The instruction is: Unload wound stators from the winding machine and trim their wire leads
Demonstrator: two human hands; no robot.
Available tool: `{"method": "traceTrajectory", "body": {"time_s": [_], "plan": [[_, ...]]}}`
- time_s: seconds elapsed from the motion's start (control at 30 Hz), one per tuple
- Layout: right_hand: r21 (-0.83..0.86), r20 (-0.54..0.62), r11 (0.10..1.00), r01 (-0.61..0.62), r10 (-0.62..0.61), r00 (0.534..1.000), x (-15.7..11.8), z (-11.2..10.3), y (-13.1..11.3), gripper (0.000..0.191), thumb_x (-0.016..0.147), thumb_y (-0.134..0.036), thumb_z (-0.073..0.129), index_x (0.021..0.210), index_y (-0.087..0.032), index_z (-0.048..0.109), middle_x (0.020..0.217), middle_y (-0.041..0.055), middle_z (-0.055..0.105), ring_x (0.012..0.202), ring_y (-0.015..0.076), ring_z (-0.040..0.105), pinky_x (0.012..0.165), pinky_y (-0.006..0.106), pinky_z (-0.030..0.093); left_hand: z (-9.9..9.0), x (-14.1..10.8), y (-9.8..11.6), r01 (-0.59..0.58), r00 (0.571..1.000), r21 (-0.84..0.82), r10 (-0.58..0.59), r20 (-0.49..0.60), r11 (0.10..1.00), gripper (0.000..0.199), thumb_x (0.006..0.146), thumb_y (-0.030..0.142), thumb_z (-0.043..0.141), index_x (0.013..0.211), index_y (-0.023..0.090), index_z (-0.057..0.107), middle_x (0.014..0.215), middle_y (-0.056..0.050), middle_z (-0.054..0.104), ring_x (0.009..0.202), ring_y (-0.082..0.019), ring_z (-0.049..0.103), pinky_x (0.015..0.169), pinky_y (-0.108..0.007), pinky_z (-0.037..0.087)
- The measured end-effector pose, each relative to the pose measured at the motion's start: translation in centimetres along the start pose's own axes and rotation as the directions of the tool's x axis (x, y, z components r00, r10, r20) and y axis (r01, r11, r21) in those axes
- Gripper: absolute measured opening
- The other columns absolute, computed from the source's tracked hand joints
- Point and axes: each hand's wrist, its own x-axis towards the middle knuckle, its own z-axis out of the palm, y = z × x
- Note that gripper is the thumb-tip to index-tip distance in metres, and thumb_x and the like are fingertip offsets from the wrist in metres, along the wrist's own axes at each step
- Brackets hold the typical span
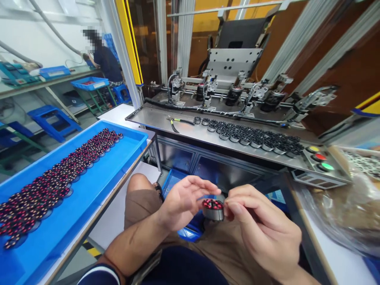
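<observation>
A round motor stator, with red windings on top and a grey metal band around its side, is held up above my lap. My right hand is closed, thumb and fingertips pinched at the stator's right edge; part of the grip is hidden. On the other side, my left hand has its fingers stretched out and apart beside the stator, palm turned toward it. Whether its lower fingers touch the part I cannot tell.
A blue tray at left bears rows of red-wound stators. Ahead, black stators and green-handled pliers lie on a metal ledge before a machine. Push buttons and a plastic-lined box are at right. A person sits far left.
</observation>
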Motion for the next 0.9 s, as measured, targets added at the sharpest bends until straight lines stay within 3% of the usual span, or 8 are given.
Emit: {"method": "traceTrajectory", "body": {"time_s": [0.1, 0.17, 0.33, 0.5, 0.6, 0.67, 0.73, 0.9], "plan": [[0.049, 0.033, 0.998, 0.042, -0.044, 0.999, 0.2, -0.1, 0.1, 0.019, 0.093, -0.006, 0.059, 0.084, -0.020, 0.068, 0.071, 0.0019, 0.064, 0.064, 0.0155, 0.063, 0.055, 0.026, 0.052, -1.0, 0.9, 0.0, 0.425, 0.870, 0.108, -0.439, 0.225, 0.899, 0.067, 0.081, 0.076, 0.059, 0.095, 0.011, 0.070, 0.083, -0.012, 0.076, 0.079, -0.026, 0.075, 0.072, -0.037, 0.058], [0.034, 0.043, 0.998, 0.060, -0.062, 0.997, 0.3, -0.3, 0.1, 0.019, 0.094, -0.006, 0.059, 0.084, -0.020, 0.068, 0.072, 0.0024, 0.065, 0.066, 0.0154, 0.064, 0.056, 0.026, 0.052, -1.3, 1.1, 0.0, 0.538, 0.771, 0.164, -0.561, 0.300, 0.827, 0.072, 0.082, 0.078, 0.052, 0.093, 0.010, 0.070, 0.077, -0.013, 0.075, 0.069, -0.026, 0.074, 0.060, -0.034, 0.057], [-0.051, -0.030, 0.998, 0.023, -0.025, 0.999, 0.2, -0.4, -0.1, 0.021, 0.095, -0.010, 0.059, 0.080, -0.020, 0.070, 0.073, 0.0030, 0.066, 0.064, 0.0143, 0.064, 0.056, 0.024, 0.053, -0.1, -0.1, 0.3, 0.174, 0.981, 0.195, -0.186, 0.047, 0.965, 0.041, 0.081, 0.038, 0.079, 0.115, 0.019, 0.064, 0.096, -0.006, 0.075, 0.076, -0.019, 0.075, 0.062, -0.023, 0.056], [-0.020, -0.097, 1.000, 0.010, -0.012, 0.995, 0.5, 0.0, -0.1, 0.025, 0.096, -0.014, 0.058, 0.073, -0.019, 0.066, 0.069, 0.0035, 0.066, 0.061, 0.0148, 0.064, 0.056, 0.024, 0.054, 0.1, -0.5, 0.4, -0.160, 0.980, 0.225, 0.181, -0.077, 0.961, 0.044, 0.070, 0.030, 0.088, 0.107, 0.029, 0.064, 0.108, 0.000, 0.072, 0.109, -0.021, 0.070, 0.095, -0.033, 0.055], [0.029, -0.037, 0.997, 0.072, -0.071, 0.997, 0.4, -0.2, 0.1, 0.025, 0.096, -0.011, 0.056, 0.074, -0.019, 0.066, 0.068, 0.0033, 0.065, 0.063, 0.0153, 0.064, 0.057, 0.025, 0.055, -0.8, 0.6, -0.1, 0.135, 0.991, 0.210, -0.129, -0.040, 0.968, 0.054, 0.079, 0.065, 0.070, 0.107, 0.019, 0.065, 0.096, -0.009, 0.075, 0.101, -0.028, 0.072, 0.089, -0.041, 0.057], [0.032, -0.003, 0.992, 0.118, -0.118, 0.993, 0.3, -0.4, 0.2, 0.023, 0.095, -0.008, 0.056, 0.077, -0.019, 0.067, 0.067, 0.0025, 0.065, 0.063, 0.0145, 0.064, 0.056, 0.024, 0.054, -1.3, 1.2, -0.4, 0.443, 0.873, 0.215, -0.474, 0.118, 0.870, 0.079, 0.078, 0.084, 0.051, 0.099, 0.010, 0.068, 0.084, -0.017, 0.075, 0.083, -0.032, 0.075, 0.073, -0.042, 0.059], [0.013, -0.008, 0.990, 0.139, -0.138, 0.990, 0.1, -0.7, 0.3, 0.021, 0.093, -0.006, 0.057, 0.080, -0.019, 0.067, 0.068, 0.0019, 0.064, 0.062, 0.0136, 0.064, 0.054, 0.023, 0.053, -1.5, 1.5, -0.7, 0.567, 0.755, 0.218, -0.607, 0.246, 0.794, 0.085, 0.076, 0.088, 0.047, 0.095, 0.007, 0.067, 0.076, -0.017, 0.074, 0.069, -0.031, 0.074, 0.060, -0.039, 0.058], [-0.061, -0.071, 0.996, 0.070, -0.074, 0.995, -0.2, -1.1, 0.2, 0.019, 0.092, -0.005, 0.061, 0.081, -0.020, 0.068, 0.072, 0.0015, 0.065, 0.063, 0.0130, 0.063, 0.054, 0.023, 0.051, -0.2, 0.4, -0.8, 0.255, 0.952, 0.229, -0.285, 0.109, 0.940, 0.049, 0.080, 0.048, 0.078, 0.113, 0.018, 0.060, 0.095, -0.008, 0.073, 0.072, -0.019, 0.074, 0.058, -0.024, 0.055]]}}
